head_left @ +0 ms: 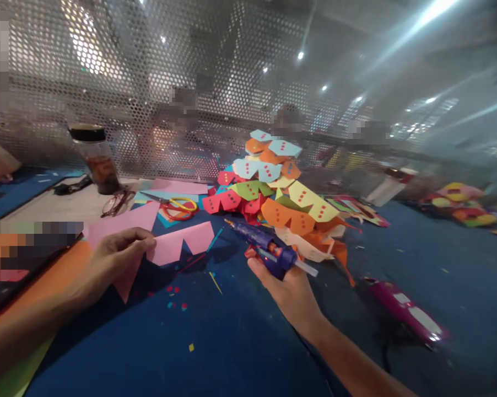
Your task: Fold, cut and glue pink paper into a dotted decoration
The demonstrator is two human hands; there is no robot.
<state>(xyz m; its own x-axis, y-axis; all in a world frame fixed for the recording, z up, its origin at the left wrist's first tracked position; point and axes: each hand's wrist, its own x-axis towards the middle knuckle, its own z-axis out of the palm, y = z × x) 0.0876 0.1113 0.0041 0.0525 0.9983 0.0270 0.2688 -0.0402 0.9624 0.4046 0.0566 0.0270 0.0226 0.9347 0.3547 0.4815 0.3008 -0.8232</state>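
Observation:
My left hand [124,251] pinches the left end of a folded pink paper piece [184,243], which has a V-shaped notch in its lower edge. Wrapped round the handle of a blue glue gun [263,242] is my right hand [290,286]. The gun's nozzle points up and left, close to the pink piece but apart from it, and a clear glue stick sticks out of its back. Behind the gun rises a pile of coloured folded papers [252,190] with small red and blue squares on them.
Scissors [178,207], glasses [118,201] and a lidded jar [97,162] stand or lie at the back left. More pink paper [127,226] is under my left hand. A purple device [408,311] lies at right. Small paper scraps dot the blue table [232,342]. A perforated metal screen rises behind.

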